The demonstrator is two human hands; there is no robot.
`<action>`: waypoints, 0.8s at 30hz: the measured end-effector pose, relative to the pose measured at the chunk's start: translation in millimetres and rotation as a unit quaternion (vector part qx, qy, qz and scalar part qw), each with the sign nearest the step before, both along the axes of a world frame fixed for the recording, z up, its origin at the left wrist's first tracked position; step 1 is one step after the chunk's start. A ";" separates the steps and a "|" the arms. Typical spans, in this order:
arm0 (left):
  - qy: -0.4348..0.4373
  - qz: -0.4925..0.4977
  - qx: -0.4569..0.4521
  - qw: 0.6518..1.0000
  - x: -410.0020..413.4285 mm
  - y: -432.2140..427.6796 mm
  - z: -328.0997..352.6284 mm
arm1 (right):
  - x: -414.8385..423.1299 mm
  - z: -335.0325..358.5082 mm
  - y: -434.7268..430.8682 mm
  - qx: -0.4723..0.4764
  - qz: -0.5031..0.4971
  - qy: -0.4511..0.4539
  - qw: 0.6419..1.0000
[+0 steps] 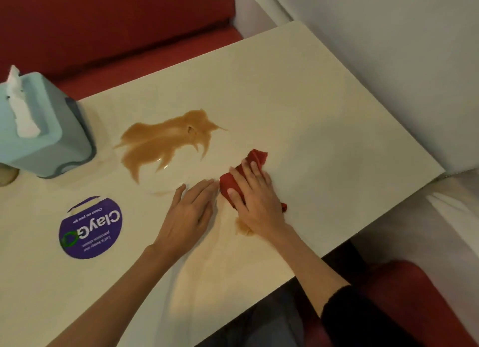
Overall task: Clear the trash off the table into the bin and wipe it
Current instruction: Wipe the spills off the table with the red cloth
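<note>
Plainly wiping, the right hand (255,191) presses flat-fingered on the red cloth (257,156) just right of the brown spill (166,142), while the left hand (191,212) lies spread on the counter (311,108) beside it, likely for bracing.

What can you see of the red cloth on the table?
The red cloth is a soft, plain dark-red rag, bunched up on the pale table. The right hand presses down on its middle with spread fingers, so only its ends show. It lies right of the big brown spill, apart from it, with the left hand flat close beside it.
</note>
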State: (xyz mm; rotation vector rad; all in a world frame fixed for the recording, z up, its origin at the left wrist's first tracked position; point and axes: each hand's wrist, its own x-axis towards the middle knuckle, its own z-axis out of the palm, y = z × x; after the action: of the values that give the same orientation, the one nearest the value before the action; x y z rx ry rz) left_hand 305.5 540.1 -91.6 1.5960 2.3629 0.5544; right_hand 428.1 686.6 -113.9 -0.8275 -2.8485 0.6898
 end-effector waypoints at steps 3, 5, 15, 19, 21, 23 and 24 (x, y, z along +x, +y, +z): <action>-0.028 0.012 0.030 0.999 3.6 4.6 7.9 | 5.8 20.2 12.0 -0.147 -0.081 0.097 0.981; -0.050 0.036 0.042 0.997 13.1 22.3 13.6 | 12.7 36.2 23.0 -0.165 -0.185 0.173 0.953; 0.059 0.017 -0.078 0.995 84.6 111.1 -11.2 | 90.2 -6.8 22.3 0.031 -0.283 -0.051 0.957; 0.039 -0.140 -0.059 0.988 97.9 35.4 -10.3 | 88.1 -9.9 18.9 0.062 -0.294 -0.036 0.953; 0.048 -0.182 -0.049 0.981 77.0 4.6 -12.0 | 87.1 -10.8 18.6 0.062 -0.294 -0.037 0.953; 0.088 -0.189 -0.029 0.978 49.8 -3.2 -16.5 | 86.4 -11.2 18.5 0.073 -0.297 -0.040 0.951; 0.109 -0.185 -0.032 0.976 39.8 1.7 -17.6 | 86.4 -11.9 19.0 0.078 -0.298 -0.045 0.950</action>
State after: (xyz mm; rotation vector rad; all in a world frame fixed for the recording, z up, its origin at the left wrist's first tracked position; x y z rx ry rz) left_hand 345.3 541.8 -109.2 2.0913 2.1123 0.2333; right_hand 514.6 705.5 -125.7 -1.6104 -2.4554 0.3430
